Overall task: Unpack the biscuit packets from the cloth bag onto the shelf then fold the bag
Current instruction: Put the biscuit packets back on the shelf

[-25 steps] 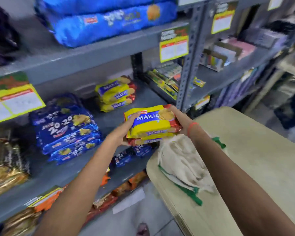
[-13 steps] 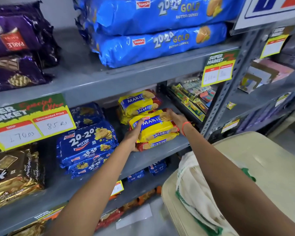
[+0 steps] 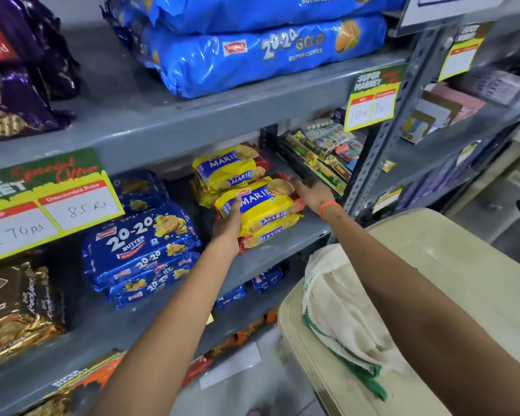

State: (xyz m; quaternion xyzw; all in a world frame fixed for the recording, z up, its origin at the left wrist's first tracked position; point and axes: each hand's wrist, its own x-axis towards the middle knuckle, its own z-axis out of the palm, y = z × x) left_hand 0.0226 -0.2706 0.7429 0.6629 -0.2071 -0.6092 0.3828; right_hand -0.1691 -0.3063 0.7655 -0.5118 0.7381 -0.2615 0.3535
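The left hand (image 3: 227, 226) was cupped around the near end of a small stack of yellow Marie biscuit packets (image 3: 260, 210), thumb on top and fingers underneath. The right hand (image 3: 311, 192) lay flatter against the far end, fingers spread and pressing in, so the stack was pinched between the two palms. An orange band (image 3: 327, 207) circled the right wrist.

The stack sat at or just above the front lip of the grey metal shelf (image 3: 297, 235), just in front of another pile of Marie packets (image 3: 230, 169) further back; whether it already rested on the board could not be told. This looked like the placing step of the unpacking. The next move probably called for sliding the stack back, squaring it with the pile behind, then letting go with both hands evenly, since glossy film wrappers would slip over one another.

The packets were flat, soft-cornered pillows of shiny plastic, yellow with red ends. To the left stood dark blue 20-20 butter cookie packets (image 3: 141, 244), similarly slick. Nearer the body, the cream cloth bag (image 3: 339, 298), limp and creased with green trim, lay slumped on a pale beige table (image 3: 463, 265), not yet folded.
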